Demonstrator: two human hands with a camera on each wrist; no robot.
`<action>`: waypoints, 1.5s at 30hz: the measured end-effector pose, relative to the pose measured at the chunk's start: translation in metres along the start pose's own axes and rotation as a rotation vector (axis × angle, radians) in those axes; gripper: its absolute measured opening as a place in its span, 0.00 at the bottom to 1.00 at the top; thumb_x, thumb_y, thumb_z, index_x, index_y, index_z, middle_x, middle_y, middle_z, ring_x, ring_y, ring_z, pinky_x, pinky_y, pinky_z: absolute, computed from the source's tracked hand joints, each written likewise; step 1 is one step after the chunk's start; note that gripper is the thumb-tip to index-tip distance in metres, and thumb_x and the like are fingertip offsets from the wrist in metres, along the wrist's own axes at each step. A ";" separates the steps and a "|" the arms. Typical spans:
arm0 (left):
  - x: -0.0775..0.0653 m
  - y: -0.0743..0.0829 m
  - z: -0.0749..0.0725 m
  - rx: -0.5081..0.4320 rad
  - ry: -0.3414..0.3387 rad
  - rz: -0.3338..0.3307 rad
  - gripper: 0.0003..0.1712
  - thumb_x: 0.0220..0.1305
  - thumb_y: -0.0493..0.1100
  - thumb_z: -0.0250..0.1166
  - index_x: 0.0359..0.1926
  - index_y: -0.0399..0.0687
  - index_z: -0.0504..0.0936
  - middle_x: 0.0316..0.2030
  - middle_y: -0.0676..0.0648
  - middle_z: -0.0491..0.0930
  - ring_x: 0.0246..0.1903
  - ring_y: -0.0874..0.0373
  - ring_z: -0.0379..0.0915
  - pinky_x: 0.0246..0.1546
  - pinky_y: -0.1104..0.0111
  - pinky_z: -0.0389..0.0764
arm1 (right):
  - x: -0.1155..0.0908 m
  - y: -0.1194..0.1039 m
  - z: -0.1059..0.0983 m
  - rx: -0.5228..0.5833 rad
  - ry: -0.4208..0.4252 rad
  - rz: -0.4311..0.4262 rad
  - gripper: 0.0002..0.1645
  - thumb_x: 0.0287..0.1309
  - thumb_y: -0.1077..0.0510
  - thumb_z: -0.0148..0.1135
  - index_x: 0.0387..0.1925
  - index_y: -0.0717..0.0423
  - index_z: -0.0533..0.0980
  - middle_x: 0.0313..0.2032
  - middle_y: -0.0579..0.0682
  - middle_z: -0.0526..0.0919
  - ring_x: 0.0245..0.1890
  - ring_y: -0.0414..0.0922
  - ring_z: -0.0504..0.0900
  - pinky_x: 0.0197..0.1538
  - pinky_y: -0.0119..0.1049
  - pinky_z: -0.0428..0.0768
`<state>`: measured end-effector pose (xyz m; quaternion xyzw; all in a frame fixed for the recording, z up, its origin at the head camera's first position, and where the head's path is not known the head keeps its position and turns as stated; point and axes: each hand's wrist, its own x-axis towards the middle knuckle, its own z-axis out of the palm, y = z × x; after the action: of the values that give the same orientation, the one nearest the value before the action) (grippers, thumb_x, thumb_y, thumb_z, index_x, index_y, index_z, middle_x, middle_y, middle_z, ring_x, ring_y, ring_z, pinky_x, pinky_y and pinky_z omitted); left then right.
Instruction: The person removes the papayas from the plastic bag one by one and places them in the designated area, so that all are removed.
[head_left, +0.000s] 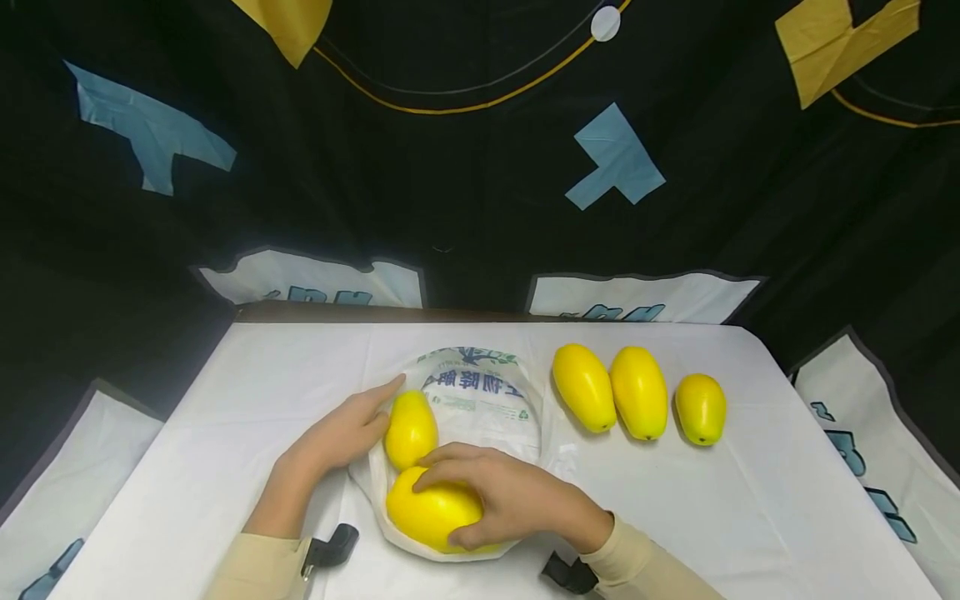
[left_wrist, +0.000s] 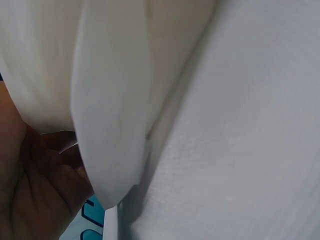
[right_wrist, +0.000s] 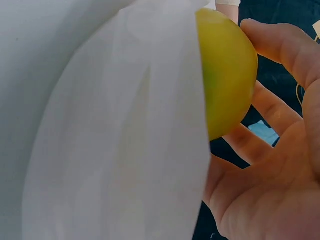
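Observation:
A white plastic bag (head_left: 487, 425) with blue and green print lies on the table, its mouth spread toward me. Two yellow oval fruits are at its mouth, an upper fruit (head_left: 412, 429) on the left and a larger lower fruit (head_left: 431, 508) in front. My right hand (head_left: 510, 493) holds the lower fruit, thumb on the near side and fingers over the top. In the right wrist view the bag's side covers part of this fruit (right_wrist: 230, 75). My left hand (head_left: 348, 429) grips the bag's left rim beside the upper fruit; its fingertips are partly hidden behind the bag (left_wrist: 110, 100).
To the right of the bag lie three more yellow fruits: a left one (head_left: 583, 387), a middle one (head_left: 639, 393) and a shorter one (head_left: 701, 408). A white cloth covers the table (head_left: 750, 500). Behind it hangs a black patterned curtain (head_left: 450, 183).

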<state>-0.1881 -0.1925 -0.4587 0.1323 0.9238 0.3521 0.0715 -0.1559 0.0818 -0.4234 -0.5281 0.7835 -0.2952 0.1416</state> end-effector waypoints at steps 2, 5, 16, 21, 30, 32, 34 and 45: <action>0.000 0.000 0.001 -0.002 -0.001 -0.003 0.31 0.73 0.43 0.48 0.75 0.49 0.57 0.72 0.47 0.59 0.71 0.45 0.51 0.69 0.49 0.55 | 0.000 0.000 0.001 0.002 0.000 0.004 0.35 0.46 0.54 0.74 0.59 0.39 0.73 0.64 0.37 0.68 0.63 0.34 0.66 0.65 0.34 0.68; 0.000 0.000 0.001 -0.007 -0.002 -0.004 0.31 0.73 0.43 0.48 0.75 0.49 0.57 0.72 0.47 0.59 0.71 0.46 0.51 0.69 0.49 0.55 | 0.000 0.000 0.002 -0.001 0.012 0.014 0.35 0.46 0.53 0.74 0.59 0.38 0.73 0.64 0.36 0.69 0.62 0.34 0.67 0.64 0.34 0.69; 0.001 0.000 0.002 -0.007 0.000 -0.001 0.32 0.72 0.43 0.49 0.75 0.50 0.57 0.72 0.47 0.59 0.72 0.46 0.51 0.70 0.49 0.55 | -0.005 0.000 0.002 -0.007 0.097 0.028 0.34 0.45 0.50 0.73 0.58 0.37 0.74 0.61 0.34 0.70 0.59 0.34 0.69 0.62 0.33 0.71; 0.001 0.000 0.002 -0.004 -0.001 -0.009 0.32 0.73 0.44 0.49 0.75 0.51 0.57 0.72 0.47 0.59 0.72 0.46 0.51 0.69 0.48 0.55 | -0.010 -0.002 -0.002 -0.011 0.166 -0.009 0.34 0.45 0.51 0.72 0.58 0.39 0.74 0.61 0.37 0.71 0.60 0.35 0.69 0.62 0.33 0.71; 0.000 0.000 0.000 0.003 0.002 -0.006 0.31 0.73 0.44 0.49 0.75 0.50 0.58 0.72 0.47 0.59 0.71 0.46 0.51 0.70 0.49 0.55 | -0.020 -0.006 -0.010 0.038 0.255 -0.017 0.34 0.45 0.55 0.73 0.57 0.41 0.75 0.61 0.41 0.71 0.58 0.38 0.72 0.58 0.32 0.76; 0.000 0.000 0.000 0.000 0.000 -0.001 0.31 0.73 0.43 0.49 0.75 0.48 0.58 0.72 0.47 0.59 0.71 0.45 0.51 0.70 0.49 0.55 | -0.023 -0.008 -0.012 0.049 0.267 0.010 0.34 0.45 0.55 0.73 0.57 0.41 0.75 0.61 0.41 0.71 0.55 0.38 0.73 0.51 0.30 0.79; 0.000 0.000 0.000 -0.001 -0.001 0.004 0.31 0.72 0.42 0.48 0.75 0.47 0.58 0.72 0.46 0.59 0.71 0.45 0.51 0.70 0.49 0.55 | -0.026 -0.009 -0.014 0.064 0.280 0.043 0.34 0.45 0.54 0.73 0.57 0.39 0.75 0.61 0.40 0.71 0.53 0.38 0.74 0.44 0.29 0.81; 0.000 0.002 -0.001 -0.011 -0.002 0.010 0.31 0.73 0.42 0.48 0.75 0.47 0.58 0.72 0.47 0.58 0.71 0.45 0.50 0.70 0.49 0.54 | -0.047 -0.012 -0.029 0.127 0.387 0.166 0.36 0.44 0.56 0.76 0.58 0.36 0.75 0.62 0.37 0.70 0.57 0.41 0.73 0.37 0.34 0.84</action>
<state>-0.1878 -0.1920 -0.4569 0.1370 0.9211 0.3574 0.0713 -0.1435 0.1305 -0.3975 -0.3854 0.8167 -0.4271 0.0453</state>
